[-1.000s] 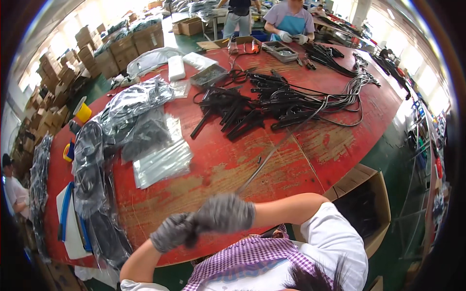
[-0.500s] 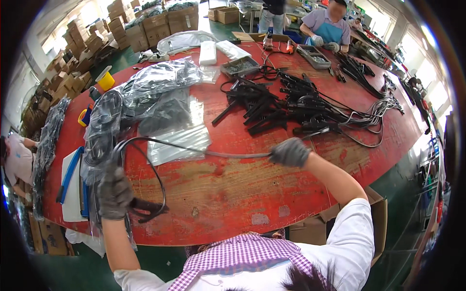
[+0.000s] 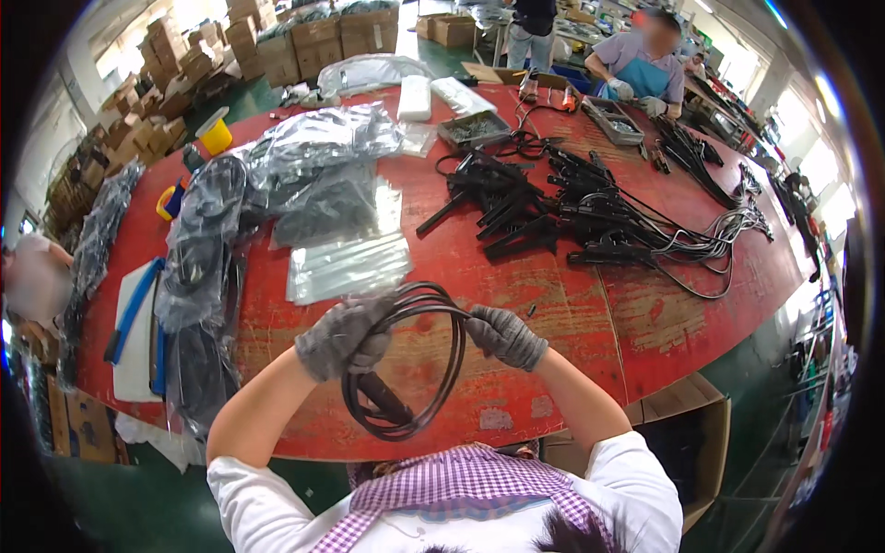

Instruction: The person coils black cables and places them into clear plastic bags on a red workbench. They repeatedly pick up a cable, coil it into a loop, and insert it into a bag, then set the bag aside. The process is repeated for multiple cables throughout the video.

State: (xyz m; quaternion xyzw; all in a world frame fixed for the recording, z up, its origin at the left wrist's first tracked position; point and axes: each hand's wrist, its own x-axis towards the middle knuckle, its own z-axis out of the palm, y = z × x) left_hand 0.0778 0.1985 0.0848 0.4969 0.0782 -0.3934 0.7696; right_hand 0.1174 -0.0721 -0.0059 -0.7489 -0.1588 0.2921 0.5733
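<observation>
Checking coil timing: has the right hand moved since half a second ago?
Yes. The right hand has pulled in from out over the red table toward its near edge, and now meets the left hand on the coiled black cable.

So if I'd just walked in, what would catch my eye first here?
Probably the coiled black cable held up between two grey-gloved hands, the left hand and the right hand, close over the near edge of the red table. Behind it, a tangle of black cables sprawls right of centre, and clear plastic bags lie left of centre.
</observation>
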